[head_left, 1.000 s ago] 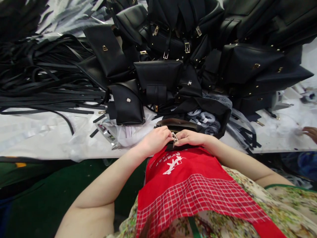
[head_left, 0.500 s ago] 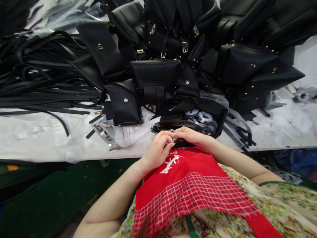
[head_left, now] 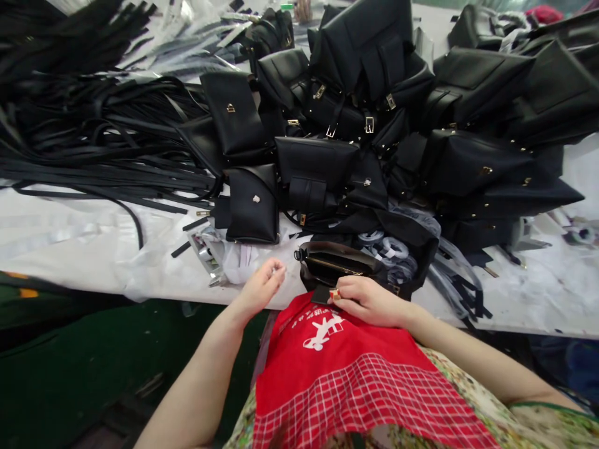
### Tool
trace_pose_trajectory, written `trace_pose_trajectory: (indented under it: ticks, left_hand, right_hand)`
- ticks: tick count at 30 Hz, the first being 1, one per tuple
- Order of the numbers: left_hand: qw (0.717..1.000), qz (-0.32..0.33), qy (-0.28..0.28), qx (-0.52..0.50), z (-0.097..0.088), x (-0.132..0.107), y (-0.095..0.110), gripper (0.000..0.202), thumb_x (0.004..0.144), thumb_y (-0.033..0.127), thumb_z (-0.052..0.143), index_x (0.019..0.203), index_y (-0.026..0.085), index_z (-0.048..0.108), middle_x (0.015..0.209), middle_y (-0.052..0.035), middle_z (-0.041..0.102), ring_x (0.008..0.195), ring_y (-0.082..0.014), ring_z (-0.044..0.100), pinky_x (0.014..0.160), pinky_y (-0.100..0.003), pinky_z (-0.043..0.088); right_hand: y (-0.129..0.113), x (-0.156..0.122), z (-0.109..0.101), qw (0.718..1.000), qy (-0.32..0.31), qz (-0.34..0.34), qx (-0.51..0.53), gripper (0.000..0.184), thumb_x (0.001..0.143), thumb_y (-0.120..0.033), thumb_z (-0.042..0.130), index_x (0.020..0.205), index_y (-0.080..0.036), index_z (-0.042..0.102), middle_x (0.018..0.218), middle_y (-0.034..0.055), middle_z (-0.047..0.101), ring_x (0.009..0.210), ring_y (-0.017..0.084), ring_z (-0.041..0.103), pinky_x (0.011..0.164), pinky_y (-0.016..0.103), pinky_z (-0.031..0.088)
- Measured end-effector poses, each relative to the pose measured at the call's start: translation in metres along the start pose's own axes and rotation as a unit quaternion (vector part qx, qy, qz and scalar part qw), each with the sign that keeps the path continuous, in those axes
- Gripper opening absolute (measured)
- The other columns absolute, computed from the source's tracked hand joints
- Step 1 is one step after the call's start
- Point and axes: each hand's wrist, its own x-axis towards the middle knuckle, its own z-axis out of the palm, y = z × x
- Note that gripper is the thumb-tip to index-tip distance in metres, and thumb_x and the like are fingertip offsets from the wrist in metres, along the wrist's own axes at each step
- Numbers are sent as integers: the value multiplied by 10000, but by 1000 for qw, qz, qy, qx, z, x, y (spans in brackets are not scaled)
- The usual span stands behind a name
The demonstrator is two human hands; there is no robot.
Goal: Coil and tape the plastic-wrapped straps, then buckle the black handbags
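Observation:
An open black handbag (head_left: 311,265) stands at the table's front edge, close against the red apron, its zipped mouth facing up. My right hand (head_left: 369,300) is closed at the bag's near side, its fingers gripping a black strap tab (head_left: 321,295) by its gold clasp (head_left: 335,295). Away from the bag to the left, my left hand (head_left: 262,285) hovers over the table edge with thumb and fingertips pinched together. Whatever sits in that pinch is too small to make out.
Black bags with gold fittings (head_left: 318,165) are heaped behind. Long black straps (head_left: 107,165) lie in a pile at left. Coiled clear-wrapped straps (head_left: 393,249) sit just right of the open bag. A small plastic packet (head_left: 206,252) lies left of it.
My left hand has left the gold clasp and moved left, away from the bag. The right hand stays on the clasp, a little lower. The view has shifted, showing more of the table's far side.

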Motion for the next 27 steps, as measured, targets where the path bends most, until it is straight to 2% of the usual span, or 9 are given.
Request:
trace_pose_trajectory:
  ticks: [2, 5, 8, 10, 14, 18, 21, 24, 27]
  left_hand:
    - [992, -19, 75, 95, -3, 19, -24, 301, 885, 489, 466, 853, 194, 514, 598, 54, 484, 520, -114, 465, 502, -228, 351]
    - [982, -39, 92, 163, 14, 47, -42, 366, 819, 515, 574, 911, 161, 590, 624, 13, 559, 618, -171, 564, 575, -269, 411]
    - [977, -43, 97, 185, 41, 66, -39, 312, 807, 428, 611, 948, 149, 613, 686, -38, 635, 724, -228, 639, 647, -305, 458]
    - [973, -37, 105, 202, 53, 72, -32, 223, 826, 307, 568, 972, 145, 615, 814, -101, 687, 844, -266, 666, 724, -338, 479]
    - [972, -11, 105, 210, 53, 68, -24, 318, 814, 171, 495, 1107, 79, 576, 1015, -208, 696, 959, -312, 672, 809, -394, 499]
    - [979, 18, 90, 185, 48, 57, -27, 403, 801, 129, 498, 1200, 82, 540, 1104, -185, 692, 1037, -272, 662, 878, -349, 501]
    - [981, 13, 96, 170, 51, 51, -29, 464, 810, 143, 504, 1266, 60, 485, 1145, -217, 667, 1056, -294, 654, 900, -376, 495]
    - [983, 12, 94, 159, 54, 47, -30, 520, 814, 131, 498, 1323, 48, 431, 1156, -229, 655, 1053, -298, 654, 903, -389, 492]
    - [986, 31, 76, 146, 48, 45, -33, 483, 828, 98, 464, 1310, 74, 457, 1087, -163, 692, 1009, -238, 666, 881, -335, 503]
  right_hand:
    - [-4, 2, 0, 1000, -19, 9, -2, 456, 959, -507, 418, 855, -169, 707, 889, 100, 674, 828, 196, 607, 796, 316, 464]
    - [9, 31, -1, 984, -44, 167, 35, 562, 994, -484, 290, 816, -149, 704, 725, 95, 675, 627, 188, 624, 650, 322, 489]
    - [34, 83, -1, 962, -47, 270, -11, 311, 925, -323, 485, 773, -140, 685, 621, 75, 657, 492, 184, 593, 559, 319, 467]
    - [48, 116, 2, 968, -6, 242, -60, 54, 789, -157, 622, 795, -143, 673, 710, 77, 681, 602, 201, 630, 638, 319, 475]
    - [64, 145, 15, 982, 50, 164, -84, 202, 663, -59, 669, 836, -159, 648, 826, 53, 678, 792, 200, 632, 759, 298, 460]
    - [78, 134, 30, 986, 63, 141, -55, 74, 763, -148, 620, 821, -161, 576, 724, 8, 622, 659, 141, 597, 650, 260, 461]
    - [87, 123, 36, 987, 63, 145, -17, 83, 839, -235, 563, 888, -169, 548, 670, -25, 581, 573, 119, 557, 587, 253, 454]
    - [91, 119, 37, 987, 75, 144, 10, 120, 825, -285, 597, 840, -173, 556, 704, -18, 585, 616, 119, 542, 616, 259, 455]
    - [93, 121, 38, 982, 105, 149, 39, 152, 787, -296, 635, 828, -170, 561, 774, -2, 601, 664, 117, 548, 649, 260, 466]
